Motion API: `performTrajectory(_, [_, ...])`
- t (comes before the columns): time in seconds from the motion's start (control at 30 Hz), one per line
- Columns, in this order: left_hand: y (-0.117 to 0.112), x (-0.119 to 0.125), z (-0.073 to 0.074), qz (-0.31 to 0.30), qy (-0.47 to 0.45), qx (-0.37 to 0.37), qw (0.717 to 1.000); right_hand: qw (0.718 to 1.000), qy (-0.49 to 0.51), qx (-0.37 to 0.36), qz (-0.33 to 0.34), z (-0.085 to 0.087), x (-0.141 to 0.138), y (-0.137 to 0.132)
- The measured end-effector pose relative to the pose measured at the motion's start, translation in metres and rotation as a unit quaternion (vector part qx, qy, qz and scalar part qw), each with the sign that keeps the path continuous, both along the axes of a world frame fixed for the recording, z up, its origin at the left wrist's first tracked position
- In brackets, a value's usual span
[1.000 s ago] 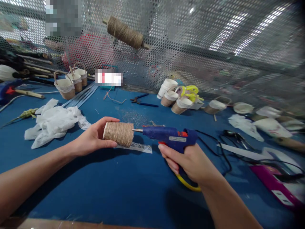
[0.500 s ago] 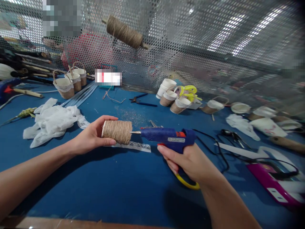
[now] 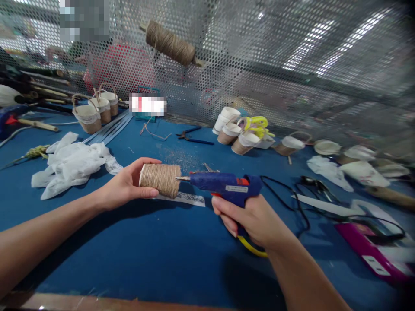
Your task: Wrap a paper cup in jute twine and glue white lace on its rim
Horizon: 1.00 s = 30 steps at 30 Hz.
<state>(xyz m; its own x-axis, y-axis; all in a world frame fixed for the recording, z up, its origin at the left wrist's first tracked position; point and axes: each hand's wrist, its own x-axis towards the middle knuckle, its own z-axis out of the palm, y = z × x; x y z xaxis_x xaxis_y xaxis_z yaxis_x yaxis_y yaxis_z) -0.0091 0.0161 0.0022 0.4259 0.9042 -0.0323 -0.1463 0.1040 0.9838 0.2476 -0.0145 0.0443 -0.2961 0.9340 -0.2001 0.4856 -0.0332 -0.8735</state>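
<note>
My left hand (image 3: 125, 185) is closed round a small cup wrapped in brown twine (image 3: 160, 179), held on its side just above the blue table (image 3: 136, 255). My right hand (image 3: 253, 218) grips a blue glue gun (image 3: 227, 185) by its handle, a finger at the red trigger. The gun's metal nozzle touches the right end of the twine-wrapped cup. A strip of white lace (image 3: 186, 198) lies on the table beneath the cup.
A crumpled white cloth (image 3: 69, 162) lies to the left, small handled twine cups (image 3: 92, 113) behind it. More cups (image 3: 235, 134), pliers (image 3: 193, 136), black cables (image 3: 292, 198) and a magenta box (image 3: 372, 255) lie to the right. A twine spool (image 3: 170, 43) hangs on the mesh screen; a person is behind it.
The glue gun has slid a little to the left, bringing its nozzle from just short of the cup's end into contact with it. My left hand has held the cup nearly still.
</note>
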Motion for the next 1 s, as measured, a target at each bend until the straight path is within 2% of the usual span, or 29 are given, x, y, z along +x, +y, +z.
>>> performTrajectory(0.27, [-0.0013,-0.0001,0.0004,-0.003,-0.025,-0.027,0.999,0.999,-0.011,-0.01,0.029,0.0029,-0.0038,-0.0013])
performTrajectory(0.5, [-0.0011,-0.0005,0.0016,-0.005,-0.012,-0.011,1.0,1.0,0.003,0.001,-0.013,0.0035,-0.0027,-0.0004])
performTrajectory(0.83, [-0.0038,0.0027,0.0017,-0.026,0.0,0.005,1.0,1.0,0.015,0.011,-0.004,-0.0019,0.0014,0.0036])
performTrajectory(1.0, [-0.0018,0.0015,0.0009,0.0,0.002,-0.017,1.0,1.0,0.009,-0.005,-0.005,0.0023,-0.0016,-0.0007])
